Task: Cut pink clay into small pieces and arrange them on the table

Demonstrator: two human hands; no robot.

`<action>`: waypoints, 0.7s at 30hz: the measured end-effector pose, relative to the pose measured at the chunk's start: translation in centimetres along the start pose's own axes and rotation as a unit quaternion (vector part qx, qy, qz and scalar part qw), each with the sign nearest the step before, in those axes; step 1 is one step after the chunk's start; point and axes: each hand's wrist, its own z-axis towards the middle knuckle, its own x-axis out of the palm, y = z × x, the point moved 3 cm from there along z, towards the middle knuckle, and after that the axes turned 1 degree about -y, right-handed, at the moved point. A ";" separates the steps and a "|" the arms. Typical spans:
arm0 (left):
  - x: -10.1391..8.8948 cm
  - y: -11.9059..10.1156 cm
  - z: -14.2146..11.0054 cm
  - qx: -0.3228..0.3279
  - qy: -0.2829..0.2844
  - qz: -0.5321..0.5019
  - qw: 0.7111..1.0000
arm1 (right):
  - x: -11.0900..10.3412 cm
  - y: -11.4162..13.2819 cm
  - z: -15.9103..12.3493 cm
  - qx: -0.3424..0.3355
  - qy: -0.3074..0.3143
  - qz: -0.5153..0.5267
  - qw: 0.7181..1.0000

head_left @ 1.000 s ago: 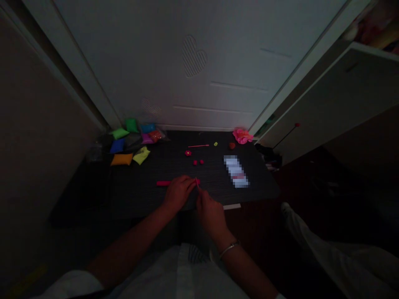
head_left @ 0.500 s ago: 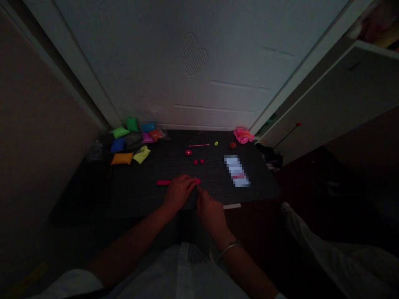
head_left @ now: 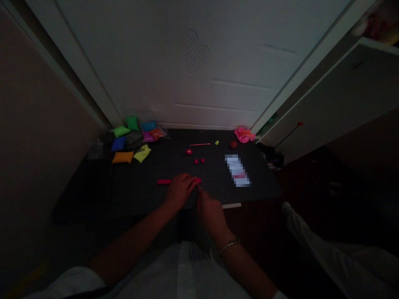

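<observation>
Laid the left hand (head_left: 179,192) knuckles up over the red roll (head_left: 163,182) on the dark counter (head_left: 134,195), with fingers bent and forearm slanting in from the lower left; in such dim light, could not fairly tell whether grasping the roll or merely pressing on it. Showed both ends of the roll, one at either side of the hand. Held the right hand (head_left: 212,211) at the counter's near edge, with a clenched grip on a thin pink tool (head_left: 197,182), slanted up and left over the roll's right end. Wore a bracelet (head_left: 229,247) on the right wrist. Had two small red balls (head_left: 196,161) beyond the hands, then a small red flower (head_left: 188,152) with a yellow centre, a pink stick (head_left: 200,144) and a yellow-green bit (head_left: 217,143). Had also, farther right, a dark red lump (head_left: 233,144) near a pink flower (head_left: 245,135), and a pixelated pale rectangle (head_left: 237,170). Saw bright packets (head_left: 122,157) clustered back left. Faced a pale panel (head_left: 149,50) embossed with a striped heart (head_left: 195,54), between a brownish wall (head_left: 40,145) and a pale cabinet (head_left: 339,95)
</observation>
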 end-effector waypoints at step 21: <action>0.1 0.0 0.1 0.007 0.009 0.017 1.000 | -0.5 0.4 0.7 0.004 0.024 -0.025 0.999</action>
